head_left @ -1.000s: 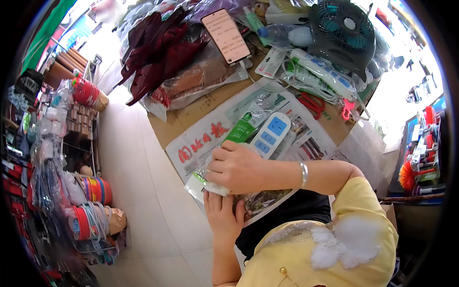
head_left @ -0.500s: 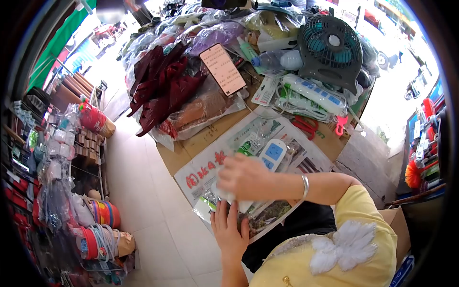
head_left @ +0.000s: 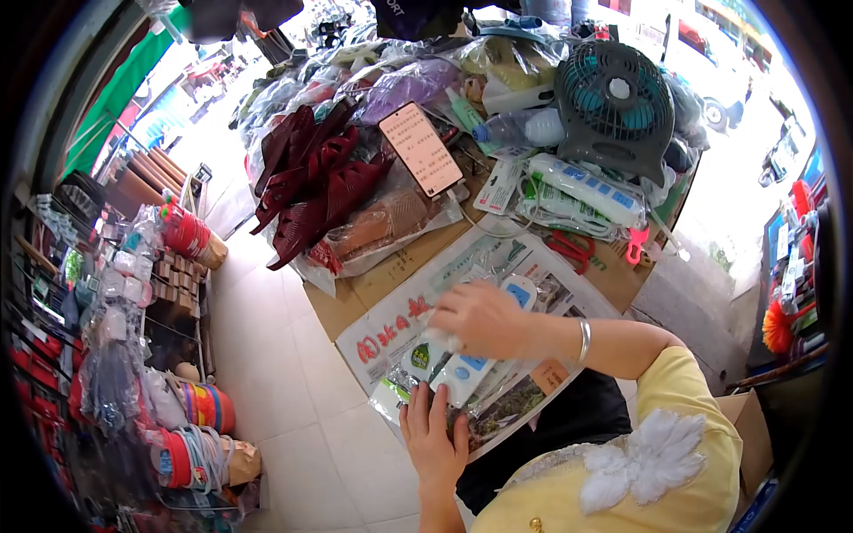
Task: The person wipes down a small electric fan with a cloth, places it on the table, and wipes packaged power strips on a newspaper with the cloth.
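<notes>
A white power strip with blue socket faces [head_left: 460, 377] lies in a clear plastic wrapper with a green-and-white label, on top of a newspaper [head_left: 384, 322]. My left hand [head_left: 434, 437] rests on the near left end of the wrapper, fingers stretched out and holding nothing. Across the middle of the strip is my right hand [head_left: 484, 322], its fingers closed over a crumpled white cloth or tissue [head_left: 437, 339] pressed to the wrapper. That hand hides part of the strip and most of the white piece.
Beyond the newspaper are a phone [head_left: 421, 149], dark red slippers [head_left: 320, 178], red-handled scissors [head_left: 573, 249], another wrapped power strip [head_left: 588, 189], a plastic bottle [head_left: 520, 129] and a grey fan [head_left: 615, 111]. Shelves of goods [head_left: 115, 355] stand at the left.
My right hand has moved up and right along the wrapper, uncovering the green label and lower sockets. My left hand stays on the near end. The whole view has shifted slightly.
</notes>
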Motion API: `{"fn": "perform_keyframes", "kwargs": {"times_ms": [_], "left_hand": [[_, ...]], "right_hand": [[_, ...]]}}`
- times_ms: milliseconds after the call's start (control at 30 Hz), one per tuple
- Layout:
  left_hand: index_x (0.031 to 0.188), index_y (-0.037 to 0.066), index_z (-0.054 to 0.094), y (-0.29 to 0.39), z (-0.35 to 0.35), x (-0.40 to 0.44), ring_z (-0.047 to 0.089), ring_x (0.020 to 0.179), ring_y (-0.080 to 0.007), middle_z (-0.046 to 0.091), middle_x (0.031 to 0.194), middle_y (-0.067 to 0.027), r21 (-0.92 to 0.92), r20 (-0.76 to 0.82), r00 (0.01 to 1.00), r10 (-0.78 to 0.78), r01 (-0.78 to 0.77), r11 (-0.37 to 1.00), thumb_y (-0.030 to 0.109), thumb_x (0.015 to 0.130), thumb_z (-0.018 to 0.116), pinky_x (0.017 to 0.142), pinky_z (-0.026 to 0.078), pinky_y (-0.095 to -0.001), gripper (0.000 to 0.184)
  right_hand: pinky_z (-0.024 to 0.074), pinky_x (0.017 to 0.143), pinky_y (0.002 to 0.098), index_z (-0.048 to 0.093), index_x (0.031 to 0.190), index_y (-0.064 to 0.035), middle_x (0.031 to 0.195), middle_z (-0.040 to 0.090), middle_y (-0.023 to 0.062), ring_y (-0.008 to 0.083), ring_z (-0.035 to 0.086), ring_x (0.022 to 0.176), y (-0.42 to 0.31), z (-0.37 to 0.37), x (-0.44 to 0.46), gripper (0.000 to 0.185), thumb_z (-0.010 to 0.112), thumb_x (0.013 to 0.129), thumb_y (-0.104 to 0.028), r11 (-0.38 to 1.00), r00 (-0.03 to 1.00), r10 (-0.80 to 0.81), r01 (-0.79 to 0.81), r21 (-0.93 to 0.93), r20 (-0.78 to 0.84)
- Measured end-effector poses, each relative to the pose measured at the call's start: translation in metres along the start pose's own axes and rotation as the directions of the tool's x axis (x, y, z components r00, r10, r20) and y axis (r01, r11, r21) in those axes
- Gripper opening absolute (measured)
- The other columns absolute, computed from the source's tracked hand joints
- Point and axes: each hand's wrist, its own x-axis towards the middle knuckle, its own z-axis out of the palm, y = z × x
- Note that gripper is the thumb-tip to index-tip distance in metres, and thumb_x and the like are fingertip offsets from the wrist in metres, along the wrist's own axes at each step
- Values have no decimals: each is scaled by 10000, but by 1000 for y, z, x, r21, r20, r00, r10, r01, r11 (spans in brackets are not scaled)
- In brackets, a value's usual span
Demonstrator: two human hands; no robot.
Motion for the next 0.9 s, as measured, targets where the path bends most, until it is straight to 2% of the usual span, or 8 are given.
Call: {"fn": "perform_keyframes", "kwargs": {"times_ms": [100,267,400,467,567,700,833,900], "left_hand": [[1367,42,525,1,-2,0,430,1324,-421,475,1420,-234,-7,5,1000,2,-2,1000,165,874,627,1121,285,-554,518],[1359,78,547,-1,0,0,445,1324,-401,497,1410,-200,-5,-34,999,12,-12,1000,229,897,649,1107,308,-555,497],[1358,73,546,-2,1,-2,446,1323,-399,499,1406,-200,-9,-40,999,12,-12,1000,218,890,651,1107,303,-555,501],[1357,71,546,-3,1,-1,447,1323,-398,500,1406,-199,-10,-36,999,0,-1,1000,214,887,650,1108,301,-555,502],[1358,70,544,-2,0,-3,442,1329,-395,498,1408,-199,-17,-17,1000,-18,18,1000,208,884,648,1112,295,-555,505],[1359,69,540,-2,-1,-1,441,1333,-389,498,1408,-201,-18,-26,1000,1,-1,1000,208,883,648,1112,296,-555,507],[1371,42,522,-1,-1,-1,420,1337,-403,472,1425,-220,-36,-16,1000,10,-10,999,153,866,626,1131,272,-542,527],[1371,42,522,0,-2,0,419,1338,-404,472,1426,-220,-39,-11,1000,-2,2,999,153,867,626,1132,273,-540,526]], "right_hand": [[519,860,425,660,1006,-96,967,644,93,304,640,928,15,2,0,250,655,802,-240,989,1000,-16,18,147,-19],[537,819,418,677,1057,-83,1047,658,115,304,659,925,74,-21,0,281,651,826,-241,918,914,395,-396,-14,92],[542,794,423,675,1035,-81,1033,655,109,305,664,924,64,-21,-5,271,660,821,-246,928,925,372,-370,-32,79],[535,803,427,676,1014,-89,1021,654,106,307,664,948,30,-29,-8,261,671,813,-256,991,987,127,-131,38,99],[529,815,430,675,1009,-101,1019,651,109,308,664,953,23,-24,-10,254,675,810,-259,987,981,120,-135,89,150],[527,824,425,670,1028,-110,954,652,119,310,662,938,72,-22,-2,252,668,821,-253,885,893,445,-450,118,65],[530,812,429,671,1014,-94,962,662,123,316,660,937,69,-23,-4,249,660,822,-252,889,887,458,-458,-8,61],[532,798,440,663,1002,-65,1008,671,134,329,657,943,43,-30,-9,263,662,820,-256,963,966,248,-254,84,75]]}}
